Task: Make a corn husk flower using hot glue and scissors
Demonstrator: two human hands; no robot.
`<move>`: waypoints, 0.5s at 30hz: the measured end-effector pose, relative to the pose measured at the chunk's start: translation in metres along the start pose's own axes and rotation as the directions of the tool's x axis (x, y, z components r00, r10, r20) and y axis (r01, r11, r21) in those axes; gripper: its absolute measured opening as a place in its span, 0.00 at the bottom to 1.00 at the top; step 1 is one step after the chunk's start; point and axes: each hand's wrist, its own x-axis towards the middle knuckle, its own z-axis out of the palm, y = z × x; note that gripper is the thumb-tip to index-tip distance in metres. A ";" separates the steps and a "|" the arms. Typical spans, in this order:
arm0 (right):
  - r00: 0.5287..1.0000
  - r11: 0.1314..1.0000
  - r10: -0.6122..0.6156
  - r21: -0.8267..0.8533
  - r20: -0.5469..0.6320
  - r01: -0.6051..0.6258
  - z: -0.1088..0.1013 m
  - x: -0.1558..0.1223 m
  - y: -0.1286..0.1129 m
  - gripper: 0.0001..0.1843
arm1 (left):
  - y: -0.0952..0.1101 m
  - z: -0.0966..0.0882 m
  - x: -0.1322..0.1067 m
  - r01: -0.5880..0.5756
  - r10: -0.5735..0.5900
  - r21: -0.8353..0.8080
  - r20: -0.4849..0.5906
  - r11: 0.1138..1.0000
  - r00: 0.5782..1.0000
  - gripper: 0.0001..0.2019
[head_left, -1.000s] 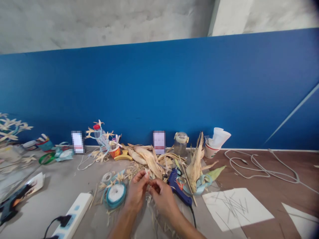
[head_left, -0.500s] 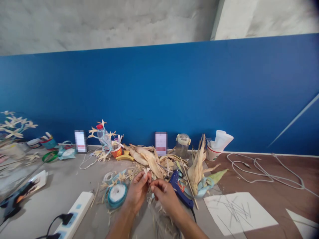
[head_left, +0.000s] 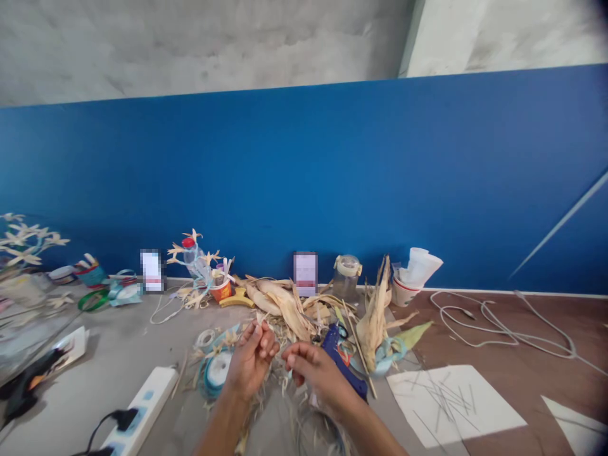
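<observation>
My left hand (head_left: 251, 356) is closed, its thumb and fingers pinching a small pale husk flower (head_left: 259, 318) whose tip sticks up above them. To its right, a small gap away, my right hand (head_left: 314, 369) has thumb and forefinger drawn together; what is between them, if anything, is too small to make out. A spool of blue ribbon (head_left: 209, 380) lies left of my left wrist, partly covered by it. Beside my right hand rests a blue glue gun (head_left: 349, 367). Dried corn husks (head_left: 282, 304) are heaped beyond both hands.
A white power strip (head_left: 142, 405) lies front left, near a black glue gun (head_left: 28, 386). Paper with thin wires (head_left: 451, 405) is at right, below a white cable (head_left: 498, 335). A lidded jar (head_left: 347, 278), paper cup (head_left: 403, 294) and flower-decorated branch (head_left: 202, 269) stand along the blue partition (head_left: 304, 171).
My hands have separated: the left has moved left and turned, carrying the husk flower, while the right has stayed nearly in place. More of the ribbon spool is now covered.
</observation>
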 end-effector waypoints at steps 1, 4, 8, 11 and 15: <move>1.000 0.998 0.016 -0.056 0.025 -0.014 0.003 -0.001 0.002 0.13 | 0.001 -0.001 0.000 0.007 -0.007 -0.015 0.003 1.000 1.000 0.11; 0.998 0.962 0.031 -0.274 0.063 -0.012 0.011 -0.005 0.008 0.08 | 0.000 -0.002 0.001 0.020 -0.020 -0.042 0.001 0.999 1.000 0.11; 0.943 0.871 0.287 -0.455 0.168 -0.185 0.022 -0.016 0.022 0.13 | -0.002 -0.003 0.005 0.017 -0.019 -0.056 -0.043 0.998 0.999 0.10; 0.906 0.786 0.335 -0.608 0.260 -0.116 0.025 -0.023 0.036 0.15 | -0.003 -0.006 0.008 0.020 -0.025 -0.057 -0.086 0.998 0.996 0.11; 0.839 0.566 0.338 -0.805 0.425 0.179 0.024 -0.027 0.043 0.11 | -0.007 -0.009 0.009 0.041 -0.042 -0.014 -0.089 0.999 0.995 0.12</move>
